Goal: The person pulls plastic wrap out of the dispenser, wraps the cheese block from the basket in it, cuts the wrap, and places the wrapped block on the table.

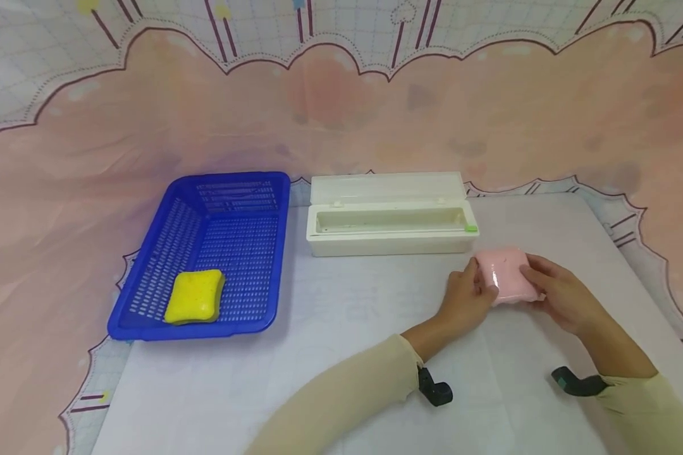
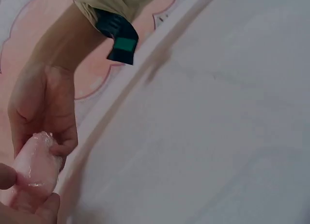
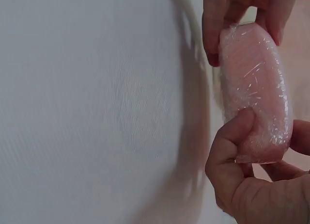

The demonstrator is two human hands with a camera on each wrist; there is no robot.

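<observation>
A pink, pillow-shaped block point(image 1: 506, 275) in shiny clear film is held just above the table, between both hands. My left hand point(image 1: 465, 299) grips its left edge, thumb toward me. On the opposite edge, my right hand point(image 1: 566, 296) pinches it between thumb and fingers. Wrinkled film shows along the block's point(image 3: 254, 88) side in the right wrist view. In the left wrist view, film bunches at the end of the block point(image 2: 38, 163) by the right hand point(image 2: 48, 103). Some fingertips are hidden behind the block.
Behind the hands stands a long white box point(image 1: 395, 245) with its lid raised and a green tab at the right end. A blue plastic basket point(image 1: 270, 303) at the left holds a yellow pillow-shaped block point(image 1: 195, 297). White sheeting point(image 1: 341, 366) covers the table; a patterned cloth hangs behind.
</observation>
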